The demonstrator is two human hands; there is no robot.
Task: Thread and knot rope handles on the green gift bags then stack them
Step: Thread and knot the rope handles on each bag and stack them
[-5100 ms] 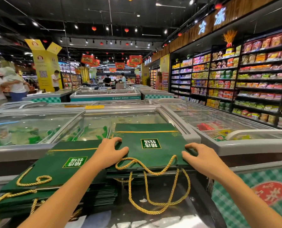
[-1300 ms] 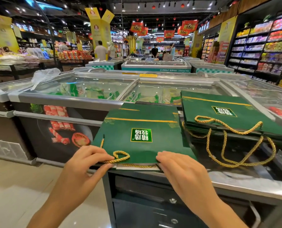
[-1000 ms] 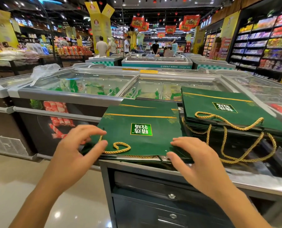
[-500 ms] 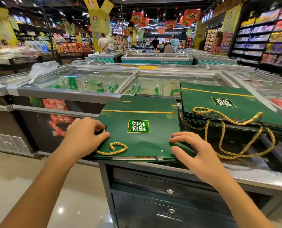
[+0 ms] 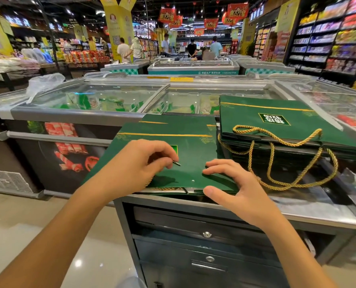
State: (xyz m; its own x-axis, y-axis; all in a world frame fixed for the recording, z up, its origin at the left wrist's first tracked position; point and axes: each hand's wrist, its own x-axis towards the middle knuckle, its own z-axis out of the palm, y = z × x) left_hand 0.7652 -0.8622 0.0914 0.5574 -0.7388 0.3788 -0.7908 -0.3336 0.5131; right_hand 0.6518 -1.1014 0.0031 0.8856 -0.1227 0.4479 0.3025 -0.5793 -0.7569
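Note:
A flat green gift bag (image 5: 193, 159) lies on top of a pile at the front of the metal counter. My left hand (image 5: 137, 163) rests over its near left part and pinches the dark tip of the gold rope (image 5: 176, 163) between thumb and forefinger; most of the rope is hidden under the hand. My right hand (image 5: 235, 188) holds the bag's near right edge, fingers on top and thumb at the rim, beside a small punched hole (image 5: 192, 180). To the right sits a stack of finished bags (image 5: 276, 121) with gold rope handles (image 5: 287, 159) hanging over its front.
The metal counter (image 5: 297, 206) has drawers below and a tiled floor (image 5: 17, 225) to its left. Glass-topped freezers (image 5: 110, 96) stand right behind the bags. Stocked shelves (image 5: 339, 38) run along the right, and several people stand far back in the aisle.
My left hand has moved right across the bag, covering the rope coil and taking its tip in a pinch. My right hand has stayed at the bag's near right edge.

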